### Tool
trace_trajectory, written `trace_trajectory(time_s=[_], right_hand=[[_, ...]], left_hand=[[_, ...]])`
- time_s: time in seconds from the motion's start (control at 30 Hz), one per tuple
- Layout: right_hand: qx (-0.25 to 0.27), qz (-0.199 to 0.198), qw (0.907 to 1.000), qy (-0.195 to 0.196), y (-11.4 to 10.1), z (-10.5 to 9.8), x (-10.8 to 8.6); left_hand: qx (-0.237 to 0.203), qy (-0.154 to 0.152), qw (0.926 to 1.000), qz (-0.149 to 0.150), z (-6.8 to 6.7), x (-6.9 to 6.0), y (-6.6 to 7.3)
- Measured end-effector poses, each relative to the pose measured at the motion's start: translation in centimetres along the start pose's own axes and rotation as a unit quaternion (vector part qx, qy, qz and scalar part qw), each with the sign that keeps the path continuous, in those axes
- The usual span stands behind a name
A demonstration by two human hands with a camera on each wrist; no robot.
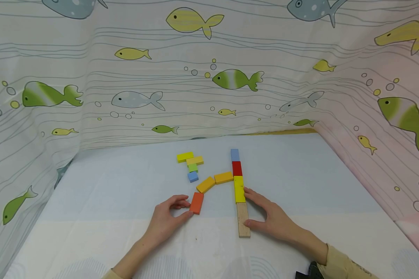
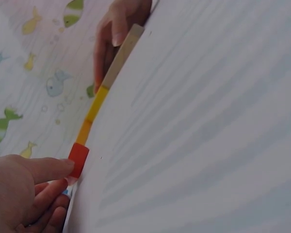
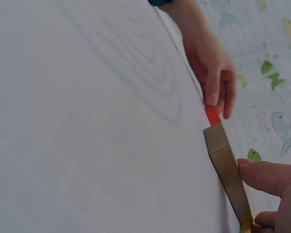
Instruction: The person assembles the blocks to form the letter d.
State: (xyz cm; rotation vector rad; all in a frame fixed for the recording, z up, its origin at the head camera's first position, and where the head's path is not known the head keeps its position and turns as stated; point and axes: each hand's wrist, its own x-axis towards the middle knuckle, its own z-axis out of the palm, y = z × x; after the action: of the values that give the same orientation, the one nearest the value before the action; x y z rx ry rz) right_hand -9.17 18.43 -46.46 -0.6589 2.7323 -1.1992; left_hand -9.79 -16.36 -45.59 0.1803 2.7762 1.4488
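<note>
My left hand (image 1: 165,217) pinches an orange-red block (image 1: 196,203) at its left side and lower corner, thumb and fingers bent about it. In the left wrist view the thumb lies against this block (image 2: 78,159). My right hand (image 1: 275,217) rests beside an upright row, its fingertips touching a yellow block (image 1: 239,189) and its thumb touching a plain wooden block (image 1: 243,221). Further up that row lie a red block (image 1: 237,168) and a blue block (image 1: 234,155). Two orange-yellow blocks (image 1: 224,178) curve from the row down to the orange-red one.
Left of the row, a small cluster holds a yellow block (image 1: 185,157), a light orange block (image 1: 195,160), a green block (image 1: 193,167) and a small blue block (image 1: 193,177). A fish-print cloth (image 1: 188,89) stands behind the pale table surface (image 1: 125,182).
</note>
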Motion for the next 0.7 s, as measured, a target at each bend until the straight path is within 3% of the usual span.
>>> trace_trajectory(time_s=[0.7], right_hand=[[-0.003,-0.008,0.9999,0.005,0.05,0.09,-0.01]], left_hand=[[-0.008,-0.013,0.9999,-0.004,-0.46,-0.05,0.05]])
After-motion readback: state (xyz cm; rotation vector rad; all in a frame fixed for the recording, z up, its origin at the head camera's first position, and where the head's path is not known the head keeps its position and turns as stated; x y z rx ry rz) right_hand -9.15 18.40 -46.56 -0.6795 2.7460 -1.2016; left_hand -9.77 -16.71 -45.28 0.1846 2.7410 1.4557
